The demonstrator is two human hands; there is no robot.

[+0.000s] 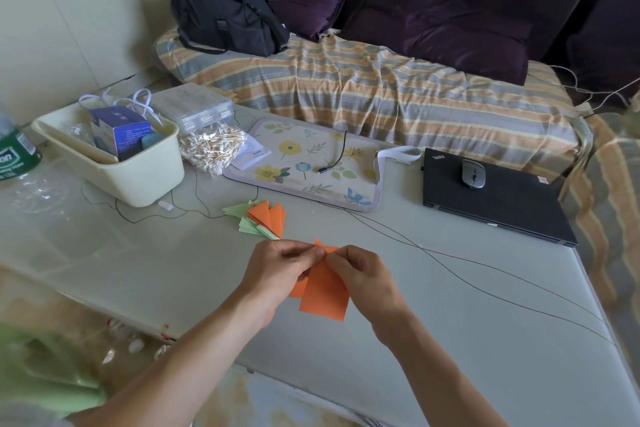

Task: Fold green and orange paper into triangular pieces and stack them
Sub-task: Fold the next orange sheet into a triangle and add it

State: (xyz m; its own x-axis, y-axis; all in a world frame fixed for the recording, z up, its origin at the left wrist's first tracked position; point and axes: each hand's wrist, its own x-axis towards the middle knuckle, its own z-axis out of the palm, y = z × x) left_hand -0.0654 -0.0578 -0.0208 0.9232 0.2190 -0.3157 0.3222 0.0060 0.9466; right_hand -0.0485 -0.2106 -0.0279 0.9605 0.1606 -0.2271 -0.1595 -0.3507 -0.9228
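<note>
Folding is under way: left hand (277, 265) and right hand (360, 274) are pinching orange paper (325, 298) above the counter (450, 340). Next, creasing it, then adding to the stack (265, 220).

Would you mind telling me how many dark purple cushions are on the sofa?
2: one dark purple cushion behind the black bag, another to its right along the backrest. More may lie outside the frame.

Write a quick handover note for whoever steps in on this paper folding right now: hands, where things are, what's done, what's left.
Left hand and right hand both pinch the top of one orange paper, held just over the table, partly folded.
Done: a pile of folded green and orange pieces lies beyond the hands, near the floral mat.
Left: finish this fold into a triangle and add it to the pile. Whether more loose sheets remain is not visible.
</note>
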